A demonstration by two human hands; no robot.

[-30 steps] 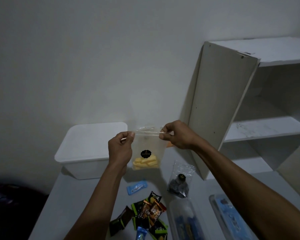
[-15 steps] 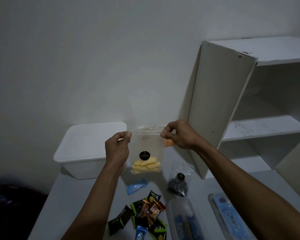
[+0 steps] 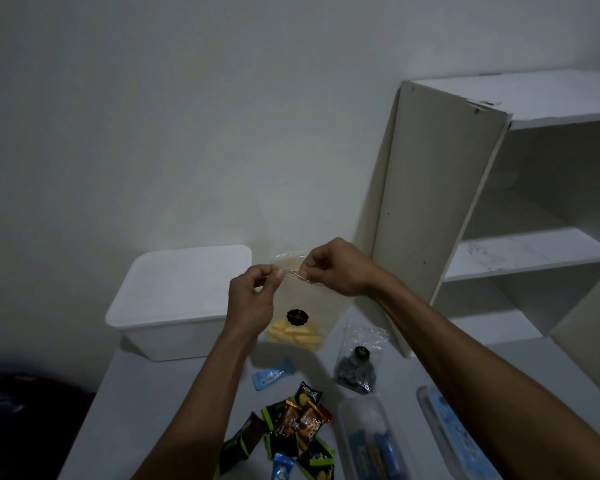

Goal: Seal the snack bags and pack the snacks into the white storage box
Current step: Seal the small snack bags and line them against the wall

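Observation:
A clear zip bag (image 3: 300,306) with yellow chips and a black round label hangs above the table. My left hand (image 3: 253,299) pinches its top edge at the left, and my right hand (image 3: 329,268) pinches the same edge close beside it. The bag's mouth bulges open behind my fingers. The white storage box (image 3: 177,299), its lid on, stands at the table's back left, behind my left hand. A second clear bag (image 3: 357,365) holding dark snacks lies on the table under my right forearm.
A pile of small wrapped snacks (image 3: 291,431) and a blue packet (image 3: 271,375) lie near the front. Two clear plastic tubs (image 3: 371,441) with blue packs sit at the front right. A white shelf unit (image 3: 499,209) stands at the right. The grey table (image 3: 146,393) ends at its left edge.
My hands have come closer together along the bag's top edge, from the two corners to the middle-left. The bag's mouth now bulges open and the bag hangs a little tilted.

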